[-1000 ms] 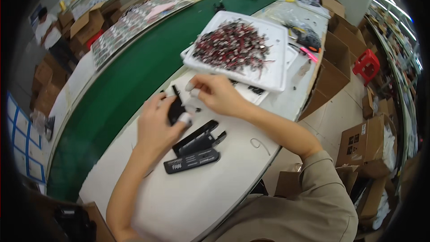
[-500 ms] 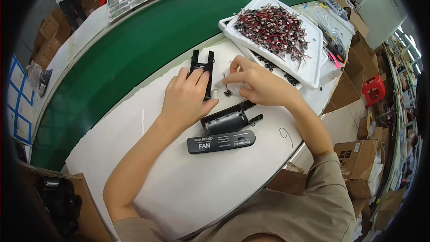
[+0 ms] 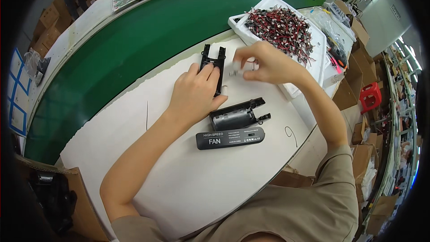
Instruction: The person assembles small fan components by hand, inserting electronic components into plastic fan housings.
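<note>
My left hand (image 3: 195, 90) lies over a long black plastic housing (image 3: 220, 62), its fingers pressing into the hollow shell and its thumb along the near side. The housing's two prongs point away from me. Just right of it, my right hand (image 3: 271, 62) is raised with thumb and forefinger curled around a small wired part (image 3: 234, 70), which is blurred; a thin wire loop shows by the fingers. Nearer me lie a second black housing with a rounded body (image 3: 234, 118) and a dark flat cover (image 3: 230, 138) with white print.
A white foam tray (image 3: 319, 47) heaped with small red-and-black-wired parts stands at the far right. Beyond the white table sheet (image 3: 179, 183) runs a green belt (image 3: 148, 47). A cardboard box (image 3: 83, 206) of black parts sits at lower left, a red stool (image 3: 370, 96) at right.
My right hand has lifted, carrying the small wired part up from near the sheet. My left hand stays on the housing. The whole view has shifted slightly.
</note>
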`<state>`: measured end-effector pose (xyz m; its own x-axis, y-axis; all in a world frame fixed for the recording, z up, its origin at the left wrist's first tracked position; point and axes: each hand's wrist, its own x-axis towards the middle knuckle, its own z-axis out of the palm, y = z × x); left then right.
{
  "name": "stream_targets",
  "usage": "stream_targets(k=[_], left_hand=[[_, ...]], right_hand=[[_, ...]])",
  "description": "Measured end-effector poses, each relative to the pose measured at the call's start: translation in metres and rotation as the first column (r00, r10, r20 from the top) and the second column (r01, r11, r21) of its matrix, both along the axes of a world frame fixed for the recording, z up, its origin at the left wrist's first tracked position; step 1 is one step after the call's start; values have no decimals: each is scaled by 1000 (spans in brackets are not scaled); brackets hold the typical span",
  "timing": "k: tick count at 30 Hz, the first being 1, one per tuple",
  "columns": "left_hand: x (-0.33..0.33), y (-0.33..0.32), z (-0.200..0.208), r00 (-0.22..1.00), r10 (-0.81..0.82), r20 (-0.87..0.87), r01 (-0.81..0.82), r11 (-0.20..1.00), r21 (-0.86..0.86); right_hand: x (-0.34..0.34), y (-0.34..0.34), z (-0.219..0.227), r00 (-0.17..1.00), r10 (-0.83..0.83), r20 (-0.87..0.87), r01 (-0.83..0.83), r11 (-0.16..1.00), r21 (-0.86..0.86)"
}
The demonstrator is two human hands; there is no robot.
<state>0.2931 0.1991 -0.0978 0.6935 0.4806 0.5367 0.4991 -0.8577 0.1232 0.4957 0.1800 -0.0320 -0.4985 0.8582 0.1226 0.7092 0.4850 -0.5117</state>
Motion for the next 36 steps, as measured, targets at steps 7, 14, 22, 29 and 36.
stream_targets(k=[7,14,22,29,36], left_hand=[[3,-6,-5,996,16,-89,-12,999,43],[3,-11,-3,990,52,-132,-55,998,-19],[3,-8,-5,995,28,-96,-30,999,-19],[5,-7,-4,992,30,-123,-37,998,-53],[3,-7,-4,993,-1,-119,-11,995,-98]], right_hand=[[-17,26,2,975,-188,-118,202,972,117],[-36,38,-1,973,-194,123,190,981,43],[-37,38,-4,967,-183,179,173,982,71],[-41,35,-15,955,-145,258,79,965,249],[-37,35,-12,944,-86,320,50,992,119]])
